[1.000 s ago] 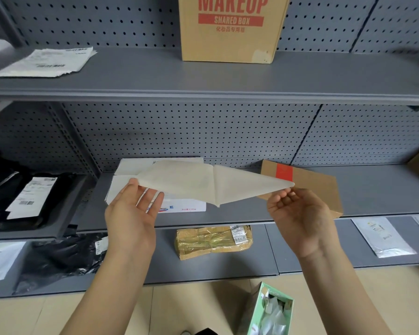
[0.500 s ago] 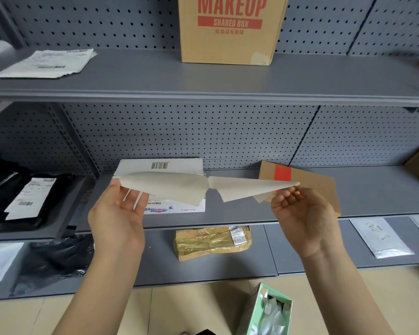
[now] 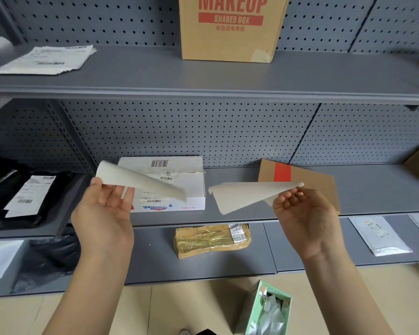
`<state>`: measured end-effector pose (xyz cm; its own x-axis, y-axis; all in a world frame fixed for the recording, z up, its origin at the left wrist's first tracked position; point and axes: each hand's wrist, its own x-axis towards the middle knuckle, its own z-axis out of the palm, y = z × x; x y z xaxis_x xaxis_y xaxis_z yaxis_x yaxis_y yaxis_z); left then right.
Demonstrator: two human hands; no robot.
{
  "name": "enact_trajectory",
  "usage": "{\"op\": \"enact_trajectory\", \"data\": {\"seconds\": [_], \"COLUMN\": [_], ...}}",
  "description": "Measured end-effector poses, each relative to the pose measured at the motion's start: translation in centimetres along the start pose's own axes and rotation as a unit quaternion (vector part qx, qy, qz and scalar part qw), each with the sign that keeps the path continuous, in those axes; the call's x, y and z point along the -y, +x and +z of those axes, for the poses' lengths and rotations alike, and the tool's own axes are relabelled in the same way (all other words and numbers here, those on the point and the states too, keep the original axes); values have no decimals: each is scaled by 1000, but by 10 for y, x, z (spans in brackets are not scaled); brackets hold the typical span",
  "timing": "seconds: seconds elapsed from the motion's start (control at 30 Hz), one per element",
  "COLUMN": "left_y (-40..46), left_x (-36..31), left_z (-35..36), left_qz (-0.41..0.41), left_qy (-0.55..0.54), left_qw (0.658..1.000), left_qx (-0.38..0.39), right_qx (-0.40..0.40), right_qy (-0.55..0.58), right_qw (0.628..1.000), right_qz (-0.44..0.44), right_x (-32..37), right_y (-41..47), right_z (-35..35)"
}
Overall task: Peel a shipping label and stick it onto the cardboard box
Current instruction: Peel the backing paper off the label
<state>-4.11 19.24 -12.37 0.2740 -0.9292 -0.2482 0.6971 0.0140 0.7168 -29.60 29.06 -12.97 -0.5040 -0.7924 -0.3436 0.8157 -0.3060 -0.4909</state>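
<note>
You've got two pale sheets in the air now, fully apart with a clear gap between them. The left sheet (image 3: 140, 181) is off-white and matte, curling into a loose roll that slopes down to the right. The right sheet (image 3: 247, 195) is the same pale colour, a flat pointed shape with its tip at your fingers. Which one is the label and which the backing, I cannot tell; no print shows on either.

Your left hand (image 3: 104, 213) is palm up, pinching the left sheet at its upper left end between thumb and fingers. Your right hand (image 3: 305, 213) is also palm up, fingers curled, pinching the right sheet at its narrow tip.

Both sheets float in front of the middle shelf (image 3: 373, 189), between your hands and well below the cardboard box (image 3: 230, 30). That box, printed MAKEUP SHARED BOX in red, stands upright on the top shelf (image 3: 143, 73), one of it, well above both hands.

Behind the left sheet, one white parcel (image 3: 179, 184) with barcodes lies flat. Behind your right hand, one flat brown mailer (image 3: 300, 172) with a red stripe. Below, one taped brown package (image 3: 211, 240). One green box (image 3: 269, 310) sits on the floor.
</note>
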Motion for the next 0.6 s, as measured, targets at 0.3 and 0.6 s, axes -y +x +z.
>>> {"op": "enact_trajectory", "data": {"seconds": [0.3,0.6], "left_y": [-12,-23], "left_x": [18,58], "left_z": [9,26], "left_qz": [-4,-66], "left_qy": [42,84], "left_qw": [999,989], "left_qx": [27,104], "right_qx": [-14,-65], "right_qy": [-27,27], "right_qw": [999,997], "right_qz": [-17,-43], "right_x": [0,14], "right_y": [-1,-12], "right_z": [-10,-47]}}
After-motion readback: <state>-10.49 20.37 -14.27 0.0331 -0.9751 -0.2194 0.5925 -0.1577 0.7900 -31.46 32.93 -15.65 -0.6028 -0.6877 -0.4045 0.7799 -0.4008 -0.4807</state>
